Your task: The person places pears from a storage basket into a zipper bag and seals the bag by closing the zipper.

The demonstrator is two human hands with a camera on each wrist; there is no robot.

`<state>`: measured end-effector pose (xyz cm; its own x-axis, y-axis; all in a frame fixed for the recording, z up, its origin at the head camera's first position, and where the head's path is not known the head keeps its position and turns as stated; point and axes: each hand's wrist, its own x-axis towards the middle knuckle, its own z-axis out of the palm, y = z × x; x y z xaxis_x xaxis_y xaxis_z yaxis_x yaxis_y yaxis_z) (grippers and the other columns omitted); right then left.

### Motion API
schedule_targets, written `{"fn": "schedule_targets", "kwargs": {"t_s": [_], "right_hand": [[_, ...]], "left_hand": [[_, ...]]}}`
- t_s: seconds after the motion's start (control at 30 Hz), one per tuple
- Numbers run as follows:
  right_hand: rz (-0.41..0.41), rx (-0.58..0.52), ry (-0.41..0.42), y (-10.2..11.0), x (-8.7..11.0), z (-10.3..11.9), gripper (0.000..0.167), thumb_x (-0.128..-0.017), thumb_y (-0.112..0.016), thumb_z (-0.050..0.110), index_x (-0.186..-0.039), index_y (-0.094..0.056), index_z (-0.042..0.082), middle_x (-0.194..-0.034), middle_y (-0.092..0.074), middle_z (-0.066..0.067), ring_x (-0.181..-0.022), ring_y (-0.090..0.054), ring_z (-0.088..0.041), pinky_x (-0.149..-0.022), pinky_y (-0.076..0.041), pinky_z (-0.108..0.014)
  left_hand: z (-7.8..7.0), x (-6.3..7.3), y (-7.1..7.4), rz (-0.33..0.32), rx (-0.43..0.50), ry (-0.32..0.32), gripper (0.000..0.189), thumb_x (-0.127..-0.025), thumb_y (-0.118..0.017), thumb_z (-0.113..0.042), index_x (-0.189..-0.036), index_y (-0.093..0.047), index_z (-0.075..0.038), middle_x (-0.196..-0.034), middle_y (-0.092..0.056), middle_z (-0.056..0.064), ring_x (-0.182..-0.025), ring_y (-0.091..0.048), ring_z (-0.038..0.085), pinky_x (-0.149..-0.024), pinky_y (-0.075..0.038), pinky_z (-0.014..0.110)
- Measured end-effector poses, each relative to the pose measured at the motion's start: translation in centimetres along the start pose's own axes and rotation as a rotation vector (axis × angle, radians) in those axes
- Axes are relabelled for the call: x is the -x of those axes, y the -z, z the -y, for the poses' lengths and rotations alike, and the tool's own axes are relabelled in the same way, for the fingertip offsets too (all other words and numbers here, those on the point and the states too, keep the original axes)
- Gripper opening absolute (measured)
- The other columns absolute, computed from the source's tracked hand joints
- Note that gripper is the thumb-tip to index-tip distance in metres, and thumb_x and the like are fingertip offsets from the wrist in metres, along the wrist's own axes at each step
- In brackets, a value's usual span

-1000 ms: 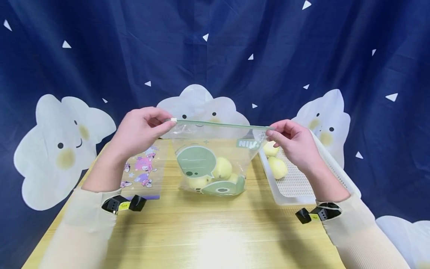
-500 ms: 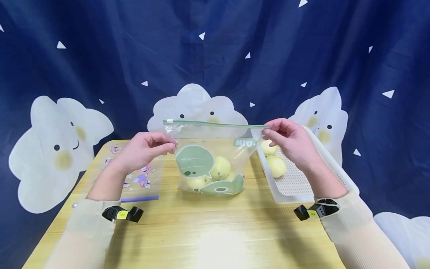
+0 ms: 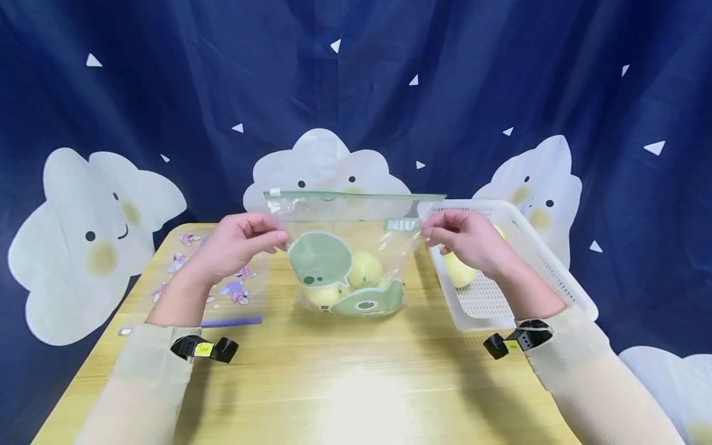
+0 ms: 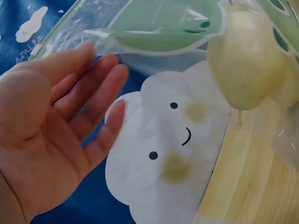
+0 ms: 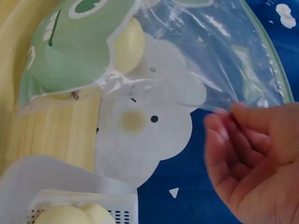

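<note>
Pinching the clear bag [image 3: 320,259] by its sides, the left hand [image 3: 239,246] and right hand [image 3: 470,240] hold it upright, seemingly on the table [image 3: 267,383], between the flat bag [image 3: 236,290] and basket [image 3: 486,304], where the fruit [image 3: 365,269] could make it topple if either grip slips
</note>
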<state>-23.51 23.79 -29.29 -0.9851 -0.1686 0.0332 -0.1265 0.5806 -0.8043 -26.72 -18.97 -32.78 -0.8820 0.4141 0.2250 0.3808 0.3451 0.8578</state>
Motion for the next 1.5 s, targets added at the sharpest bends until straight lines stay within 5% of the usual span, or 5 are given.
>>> {"fn": "schedule_targets", "kwargs": {"t_s": [0.43,0.73,1.03,1.27,1.5], "right_hand": [[-0.140,-0.122,-0.046,1.9,-4.8,1.6,0.026,-0.110,-0.069,0.017,-0.124,-0.071,-0.004,-0.088,-0.074,0.020,-0.082,-0.072,-0.003,-0.068,-0.059,-0.020],[-0.190,-0.097,-0.134,2.2,-8.6,1.1,0.030,-0.111,-0.066,0.022,-0.131,-0.070,-0.001,-0.105,-0.074,0.003,-0.087,-0.071,-0.008,-0.073,-0.062,-0.020],[-0.254,-0.306,-0.229,0.5,-13.7,0.1,0.023,-0.110,-0.066,0.013,-0.128,-0.067,-0.002,-0.102,-0.070,-0.006,-0.081,-0.073,-0.009,-0.077,-0.066,-0.017],[-0.239,-0.352,-0.272,-0.7,-14.9,-0.8,0.035,-0.113,-0.059,0.011,-0.144,-0.063,-0.002,-0.125,-0.069,-0.014,-0.099,-0.073,-0.014,-0.100,-0.066,-0.026],[-0.179,-0.311,-0.268,-1.2,-14.6,-1.3,0.042,-0.113,-0.056,0.009,-0.155,-0.055,-0.002,-0.151,-0.060,-0.023,-0.112,-0.073,-0.021,-0.115,-0.060,-0.037]], "left_hand": [[-1.0,-4.9,0.1,-0.267,-0.052,0.074,0.029,-0.108,-0.073,-0.034,-0.113,-0.078,-0.006,-0.088,-0.077,-0.006,-0.085,-0.074,0.012,-0.075,-0.061,0.021],[-0.1,-9.3,-0.1,-0.295,-0.028,0.119,0.026,-0.107,-0.074,-0.027,-0.114,-0.078,-0.001,-0.088,-0.079,0.000,-0.076,-0.073,0.012,-0.074,-0.058,0.020],[2.1,-13.4,-0.8,-0.379,0.150,0.263,0.024,-0.109,-0.071,-0.026,-0.118,-0.073,-0.003,-0.083,-0.071,-0.009,-0.071,-0.071,0.006,-0.066,-0.052,0.018],[2.9,-14.4,-1.6,-0.358,0.197,0.345,0.033,-0.112,-0.064,-0.031,-0.132,-0.072,-0.006,-0.108,-0.073,0.002,-0.084,-0.071,0.005,-0.080,-0.054,0.030],[3.5,-13.8,-1.2,-0.264,0.156,0.383,0.050,-0.114,-0.055,-0.025,-0.159,-0.054,-0.003,-0.156,-0.063,0.015,-0.125,-0.072,0.029,-0.094,-0.060,0.034]]}}
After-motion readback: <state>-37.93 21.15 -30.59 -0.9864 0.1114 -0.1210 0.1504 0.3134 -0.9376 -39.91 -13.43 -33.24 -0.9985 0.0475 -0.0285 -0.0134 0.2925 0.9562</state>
